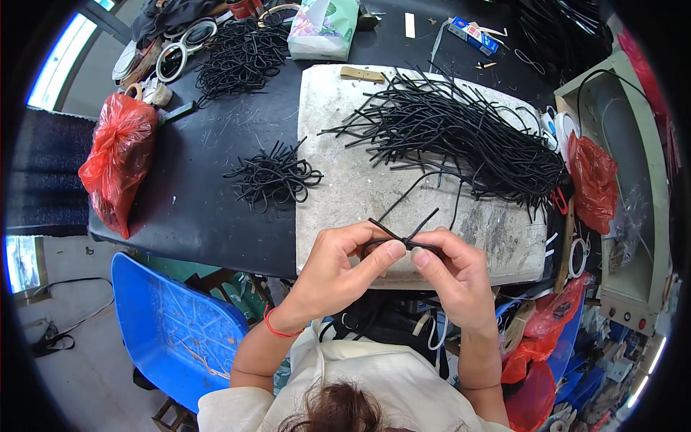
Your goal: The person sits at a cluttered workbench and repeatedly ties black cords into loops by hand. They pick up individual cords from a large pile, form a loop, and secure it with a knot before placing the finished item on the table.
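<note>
Above the near edge of a pale, stained board (345, 194), both of my hands pinch one black cord (407, 240). The cord crosses over itself in a small knot between my thumbs, and its two ends stick up in a V. My left hand (345, 266) grips it left of the knot, thumb against fingers. On the other side my right hand (455, 272) pinches it close to the knot. A large bundle of loose black cords (461, 137) lies across the board just beyond my hands. Left of the board rests a small pile of looped cords (276, 173).
A tangled cord heap (241, 57) and a tissue pack (324, 29) lie at the back. Red plastic bags stand left (119, 158) and right (594, 180). A blue box (475, 36) sits far right. A blue plastic bin (173, 324) is below the table's left side.
</note>
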A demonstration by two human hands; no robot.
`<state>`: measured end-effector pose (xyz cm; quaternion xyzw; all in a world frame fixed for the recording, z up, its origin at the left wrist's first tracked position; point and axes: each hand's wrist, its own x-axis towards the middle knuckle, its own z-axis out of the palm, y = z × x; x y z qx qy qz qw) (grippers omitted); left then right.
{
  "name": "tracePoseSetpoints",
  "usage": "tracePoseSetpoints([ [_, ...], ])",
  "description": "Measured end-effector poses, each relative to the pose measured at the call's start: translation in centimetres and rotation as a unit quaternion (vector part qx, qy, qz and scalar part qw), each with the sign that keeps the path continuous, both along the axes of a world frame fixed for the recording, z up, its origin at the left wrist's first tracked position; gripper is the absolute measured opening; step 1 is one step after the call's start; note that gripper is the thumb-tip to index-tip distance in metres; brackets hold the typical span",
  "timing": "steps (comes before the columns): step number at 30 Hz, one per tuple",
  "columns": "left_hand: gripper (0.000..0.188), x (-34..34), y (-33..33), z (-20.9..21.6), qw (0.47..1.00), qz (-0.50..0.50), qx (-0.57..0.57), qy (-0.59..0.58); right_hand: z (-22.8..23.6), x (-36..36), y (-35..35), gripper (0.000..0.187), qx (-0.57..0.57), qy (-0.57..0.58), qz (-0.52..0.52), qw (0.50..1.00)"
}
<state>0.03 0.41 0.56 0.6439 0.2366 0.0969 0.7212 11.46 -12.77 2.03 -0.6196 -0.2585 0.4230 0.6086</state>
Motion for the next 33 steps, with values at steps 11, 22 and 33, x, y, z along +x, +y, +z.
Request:
tracePoseSetpoints([
  [11,0.009,0.5,-2.6,-0.4,0.963,0.06,0.254,-0.073,-1.8,-0.7,1.4,0.024,-0.022,-0.117,-0.146,0.982],
  [22,0.026,0.0,-0.2,-0.7,0.989,0.009,-0.139,-0.046,-2.4,0.2,1.5,0.029,-0.044,-0.029,-0.062,0.997],
  [33,0.032,-0.5,0.2,-0.4,0.962,0.047,-0.266,-0.043,-2.5,0.0,1.2,0.045,-0.014,0.099,-0.083,0.992],
])
